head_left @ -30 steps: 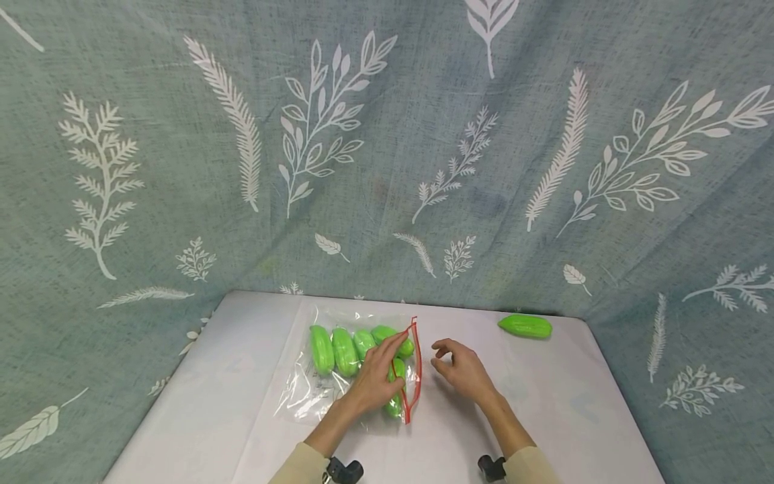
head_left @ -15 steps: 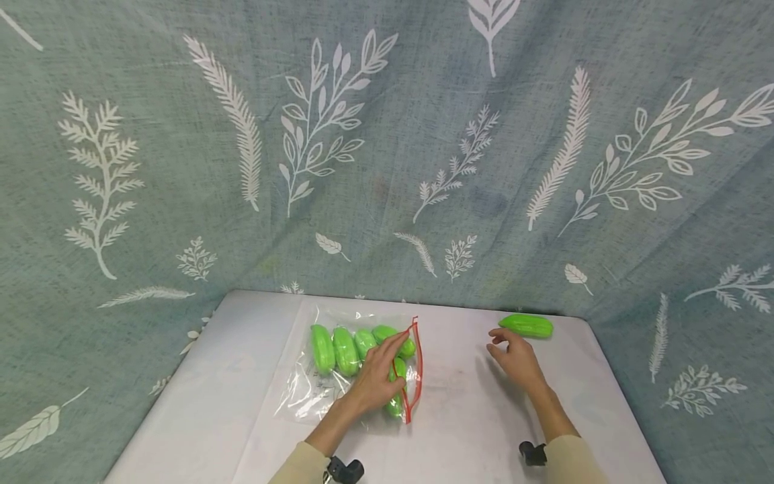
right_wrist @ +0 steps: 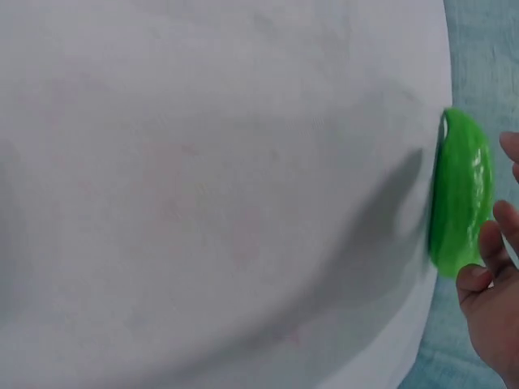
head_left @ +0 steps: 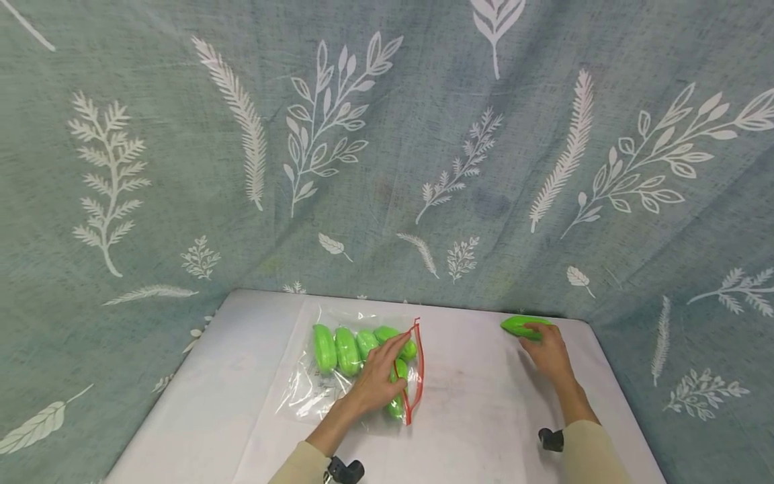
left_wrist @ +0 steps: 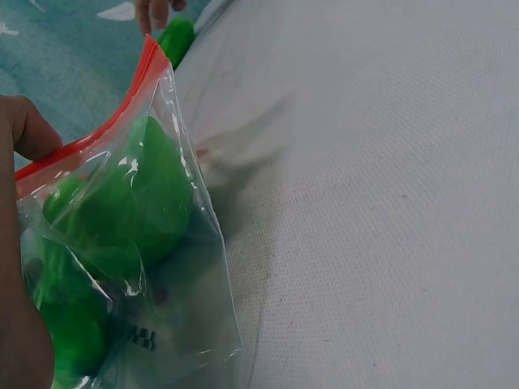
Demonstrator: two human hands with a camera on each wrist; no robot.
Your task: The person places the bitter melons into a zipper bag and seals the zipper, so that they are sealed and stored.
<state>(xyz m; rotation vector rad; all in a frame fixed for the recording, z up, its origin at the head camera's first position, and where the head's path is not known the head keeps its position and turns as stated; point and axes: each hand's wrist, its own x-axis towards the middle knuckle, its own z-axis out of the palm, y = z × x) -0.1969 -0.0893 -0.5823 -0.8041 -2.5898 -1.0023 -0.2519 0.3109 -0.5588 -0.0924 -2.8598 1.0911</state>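
Observation:
My left hand (head_left: 378, 378) holds the near lip of a clear zip bag (head_left: 302, 403) with a red zip edge (head_left: 420, 376). Its thumb (left_wrist: 36, 134) is at that edge. Inside the bag lie several glossy green, cucumber-like vegetables (head_left: 324, 349), partly hidden by the hand in the head view. At the back right, my right hand (head_left: 547, 353) reaches over one loose green vegetable (head_left: 514, 325) of the same kind. In the right wrist view its fingers (right_wrist: 491, 243) are spread around one end of this vegetable (right_wrist: 461, 194), without a visible grip; contact is hard to tell.
A white cloth-covered table (head_left: 471, 417) lies under everything. Behind and beside it hangs a grey-green curtain (head_left: 387, 168) with white leaf prints, close to the loose vegetable. The bag lies left of the table's middle.
My right hand has moved right, from beside the bag's mouth to the loose green vegetable at the back right. The left hand has stayed at the bag.

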